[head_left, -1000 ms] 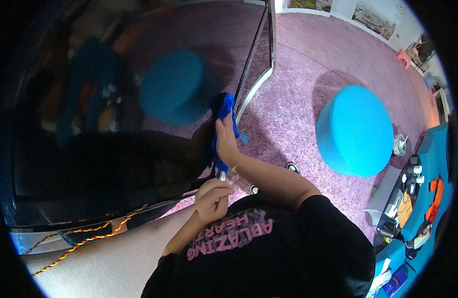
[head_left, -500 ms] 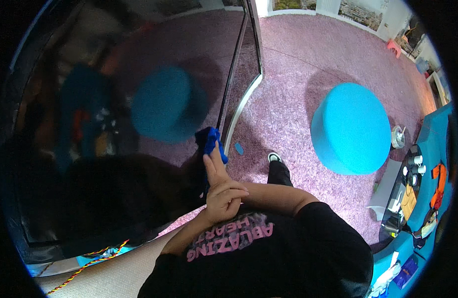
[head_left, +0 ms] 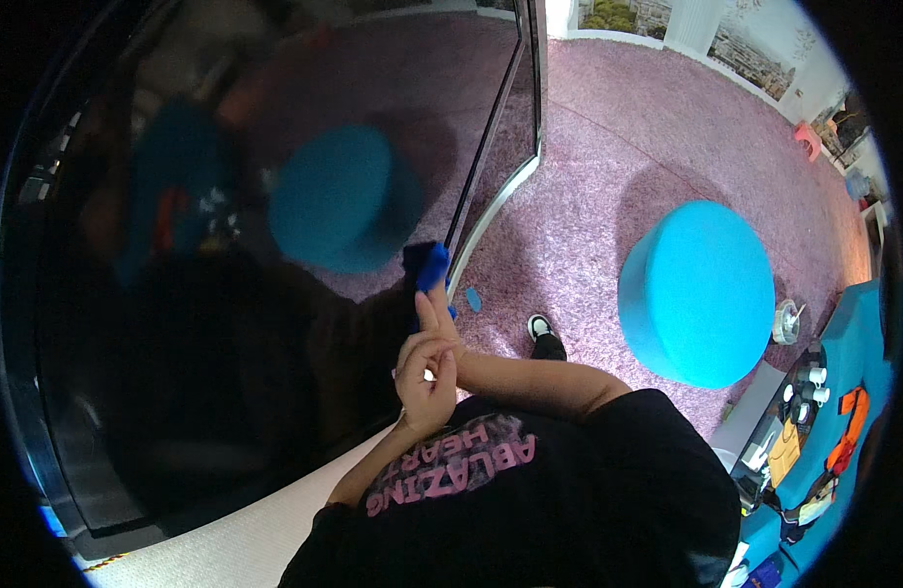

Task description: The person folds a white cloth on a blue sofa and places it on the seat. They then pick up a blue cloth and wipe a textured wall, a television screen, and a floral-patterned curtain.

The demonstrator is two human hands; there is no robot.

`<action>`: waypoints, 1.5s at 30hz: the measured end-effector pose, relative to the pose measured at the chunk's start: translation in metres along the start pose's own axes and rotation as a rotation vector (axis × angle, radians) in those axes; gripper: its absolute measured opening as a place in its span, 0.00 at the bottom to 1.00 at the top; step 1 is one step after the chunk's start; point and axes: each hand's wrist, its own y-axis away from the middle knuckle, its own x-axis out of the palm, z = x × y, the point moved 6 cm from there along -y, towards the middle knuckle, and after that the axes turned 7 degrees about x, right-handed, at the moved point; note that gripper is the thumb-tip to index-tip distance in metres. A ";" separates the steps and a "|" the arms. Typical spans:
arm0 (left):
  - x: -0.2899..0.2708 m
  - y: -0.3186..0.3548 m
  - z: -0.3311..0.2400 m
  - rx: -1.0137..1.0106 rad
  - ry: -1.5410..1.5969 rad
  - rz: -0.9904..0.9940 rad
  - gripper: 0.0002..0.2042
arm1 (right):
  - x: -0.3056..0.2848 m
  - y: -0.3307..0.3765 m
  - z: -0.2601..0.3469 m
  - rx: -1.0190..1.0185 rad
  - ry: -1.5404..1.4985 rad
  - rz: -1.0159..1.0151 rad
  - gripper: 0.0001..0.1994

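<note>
A large glossy black screen fills the left side and mirrors the room. My right hand, its arm reaching across my body, presses a blue cloth against the screen's right edge; its fingers point away from me. Close to my right wrist, my left hand is closed with thumb and fingers curled into a ring. A small white spot shows inside that ring, and I cannot tell whether it is an object or a gap.
A round turquoise ottoman stands on the pinkish carpet. A small blue piece lies on the carpet near my shoe. At right, a table with white cups stands beside a turquoise sofa. A pink stool is far right.
My right hand and the cloth have shifted slightly along the screen's edge. My left hand has moved up and left, its fingers now curled into a ring. The whole view has turned a little.
</note>
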 end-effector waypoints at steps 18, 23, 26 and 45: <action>0.045 -0.031 -0.002 0.169 -0.435 0.311 0.31 | -0.016 -0.031 -0.076 0.141 -0.292 -0.064 0.30; 0.037 -0.038 -0.003 0.127 -0.349 0.285 0.29 | -0.018 -0.038 -0.055 -0.170 0.170 -0.158 0.27; 0.040 -0.039 -0.003 0.052 -0.295 0.307 0.29 | -0.037 -0.088 0.001 -0.083 0.122 -0.162 0.30; 0.036 -0.054 0.000 0.092 -0.262 0.278 0.31 | -0.053 -0.121 0.032 0.017 0.060 -0.075 0.32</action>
